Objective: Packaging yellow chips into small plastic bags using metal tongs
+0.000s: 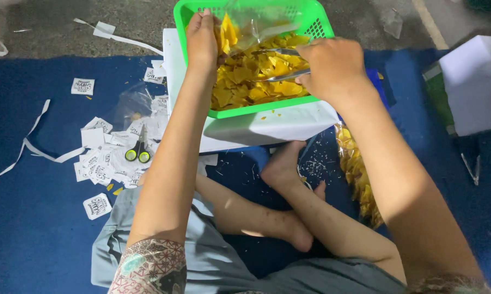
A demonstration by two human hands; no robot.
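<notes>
A green plastic basket [316, 22] full of yellow chips [256, 81] rests on a white box [267, 128] in front of me. My left hand [200, 41] holds a clear plastic bag [256, 27] up over the basket, with some chips inside it. My right hand [330, 68] grips metal tongs [281, 64] whose tips lie among the chips in the basket.
I sit cross-legged on a blue mat [27, 218]. Small scissors with green handles [138, 152] lie on a pile of white paper labels [106, 163] at the left. A filled bag of chips [357, 174] lies by my right knee. A white box [474, 81] stands at the right.
</notes>
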